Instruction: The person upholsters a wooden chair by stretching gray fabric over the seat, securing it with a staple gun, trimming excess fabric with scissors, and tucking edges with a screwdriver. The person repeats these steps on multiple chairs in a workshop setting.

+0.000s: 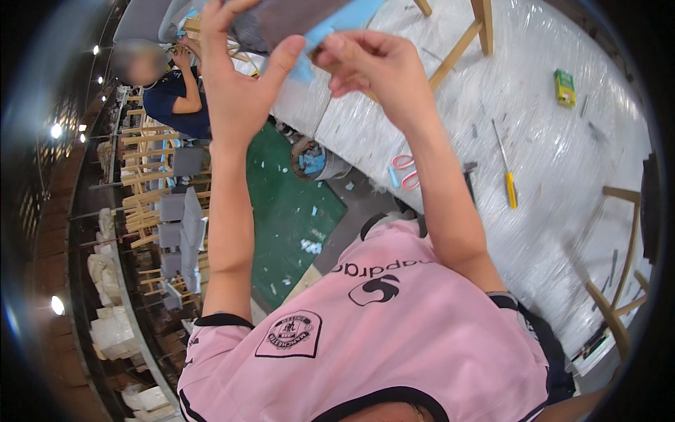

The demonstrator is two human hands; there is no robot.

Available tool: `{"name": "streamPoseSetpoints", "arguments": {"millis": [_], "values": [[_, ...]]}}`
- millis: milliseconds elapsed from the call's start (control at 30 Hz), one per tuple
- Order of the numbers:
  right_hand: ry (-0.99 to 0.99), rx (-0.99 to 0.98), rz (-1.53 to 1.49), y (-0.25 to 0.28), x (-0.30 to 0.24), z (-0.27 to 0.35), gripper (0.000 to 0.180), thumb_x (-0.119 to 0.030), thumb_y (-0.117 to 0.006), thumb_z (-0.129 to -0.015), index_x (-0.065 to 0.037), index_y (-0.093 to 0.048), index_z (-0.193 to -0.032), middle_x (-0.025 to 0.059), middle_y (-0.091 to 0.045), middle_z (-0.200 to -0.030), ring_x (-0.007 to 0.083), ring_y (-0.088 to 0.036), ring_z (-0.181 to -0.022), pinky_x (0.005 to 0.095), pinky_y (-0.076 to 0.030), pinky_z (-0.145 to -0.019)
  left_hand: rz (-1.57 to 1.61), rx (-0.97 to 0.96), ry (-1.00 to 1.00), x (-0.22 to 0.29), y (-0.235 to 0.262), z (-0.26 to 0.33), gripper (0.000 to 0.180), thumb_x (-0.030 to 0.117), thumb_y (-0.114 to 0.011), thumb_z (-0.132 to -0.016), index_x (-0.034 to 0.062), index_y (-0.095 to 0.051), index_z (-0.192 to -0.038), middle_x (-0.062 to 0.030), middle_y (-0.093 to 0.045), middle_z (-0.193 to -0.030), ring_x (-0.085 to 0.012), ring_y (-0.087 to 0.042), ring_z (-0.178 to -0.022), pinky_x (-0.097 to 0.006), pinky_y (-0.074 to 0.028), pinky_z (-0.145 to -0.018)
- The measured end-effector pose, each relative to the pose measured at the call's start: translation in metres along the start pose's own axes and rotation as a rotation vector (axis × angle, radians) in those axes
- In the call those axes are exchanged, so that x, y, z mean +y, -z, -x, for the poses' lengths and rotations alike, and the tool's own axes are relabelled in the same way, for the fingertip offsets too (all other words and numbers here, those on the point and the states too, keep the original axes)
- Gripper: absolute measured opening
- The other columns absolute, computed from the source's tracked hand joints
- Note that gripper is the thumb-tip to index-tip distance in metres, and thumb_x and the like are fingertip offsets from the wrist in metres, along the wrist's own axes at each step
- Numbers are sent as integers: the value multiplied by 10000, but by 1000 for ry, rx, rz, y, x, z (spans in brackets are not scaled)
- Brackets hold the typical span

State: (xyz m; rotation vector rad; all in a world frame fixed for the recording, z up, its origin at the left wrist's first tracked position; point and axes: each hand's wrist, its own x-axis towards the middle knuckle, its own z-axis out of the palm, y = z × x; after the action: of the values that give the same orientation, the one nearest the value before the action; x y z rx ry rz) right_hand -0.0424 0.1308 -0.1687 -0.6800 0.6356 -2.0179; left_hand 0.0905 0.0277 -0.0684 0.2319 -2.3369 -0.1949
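Observation:
A dark grey upholstered chair part [281, 24] stands at the top of the view, with light blue film [337, 21] along its near edge. My left hand [242, 91] is spread against its left side, thumb stretched out and fingers apart. The tips of those fingers are partly cut off by the frame's upper edge. My right hand [380, 70] is closed in a pinch at the blue film, thumb against bent fingers, close to the lower corner of the grey part.
Scissors [406, 172], a yellow-handled screwdriver [510, 186] and a green-yellow box [564, 88] lie on the film-covered table [450, 133]. Wooden legs [485, 28] rise behind. A bin [320, 162] holds blue scraps. At left, a co-worker [176, 98] works near stacked chairs [162, 211].

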Motion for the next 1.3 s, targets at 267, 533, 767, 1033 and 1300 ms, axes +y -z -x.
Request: {"name": "streamPoseSetpoints", "arguments": {"millis": [267,533,767,1033,1300], "values": [[50,-9,68,10,9,-20,300,-253,-751,-961,44,-716,-990,43,-703,-785,99,-623,-584,248,-542,-555,-102,-215,124,18,2,-10,730,174,-840,-830,151,-474,-1462,-127,-326,-1639,-258,-422,-1441,-380,-445,-1098],[66,83,42,-16,10,6,391,-316,-823,-891,63,-734,-926,58,-691,-677,104,-639,-522,244,-543,-513,104,-378,100,9,23,-11,830,97,-795,-768,142,-425,-1510,-122,-263,-1666,-287,-380,-1476,-447,-385,-1184],[25,25,-85,-21,14,2,316,-290,-818,-897,-9,-690,-832,13,-606,-662,74,-546,-512,270,-540,-513,-28,-391,-14,7,28,-18,1014,300,-886,-687,60,-372,-1527,-252,-193,-1676,-356,-172,-1567,-486,-187,-1238],[99,-30,-92,-13,18,-1,265,-214,-794,-902,-37,-644,-774,-9,-557,-607,65,-518,-503,291,-556,-551,-177,-376,-66,4,25,-15,1048,317,-894,-662,90,-368,-1539,-265,-172,-1679,-389,-141,-1576,-494,-175,-1240],[72,50,171,-11,18,-4,266,-243,-775,-935,7,-696,-891,29,-646,-719,78,-581,-558,284,-555,-563,-123,-129,-34,5,-4,-13,801,265,-863,-800,99,-457,-1470,-191,-356,-1606,-311,-380,-1470,-452,-323,-1198]]}}
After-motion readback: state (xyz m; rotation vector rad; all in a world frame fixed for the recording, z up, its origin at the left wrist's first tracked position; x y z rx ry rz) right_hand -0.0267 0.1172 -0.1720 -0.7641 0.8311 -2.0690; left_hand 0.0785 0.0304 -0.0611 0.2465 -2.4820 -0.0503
